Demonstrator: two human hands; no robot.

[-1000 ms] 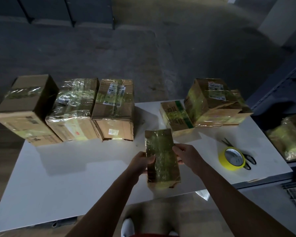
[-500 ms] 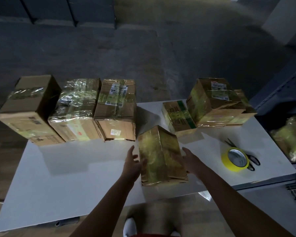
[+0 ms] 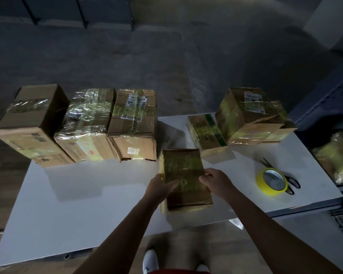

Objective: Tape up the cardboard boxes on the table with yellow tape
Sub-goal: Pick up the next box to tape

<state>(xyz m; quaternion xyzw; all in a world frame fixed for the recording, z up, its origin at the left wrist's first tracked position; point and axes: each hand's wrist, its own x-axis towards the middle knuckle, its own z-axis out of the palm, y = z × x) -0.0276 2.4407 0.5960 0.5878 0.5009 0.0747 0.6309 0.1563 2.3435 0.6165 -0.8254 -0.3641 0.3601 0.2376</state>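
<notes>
Nearest, at the front edge of the table (image 3: 77, 204), the small box (image 3: 183, 178) is held by both hands: the left hand (image 3: 160, 186) is wrapped over its left long side with fingers laid on the top face, and the right hand (image 3: 216, 179) is pinched onto the right long edge. Half a second ago it was tipped up on one edge between opened hands; now it has been laid flat again with a broad, tape-glossed face upward, so a turn onto another side seems completed, probably so that this face can be checked or taped. Its long axis is run away from the person, the far end leaned slightly left. To the right, the yellow tape roll (image 3: 271, 181) is left untouched against the scissors (image 3: 294, 181). Further back, three large boxes (image 3: 83, 127) are lined up at left and a stack of boxes (image 3: 246, 119) at right
</notes>
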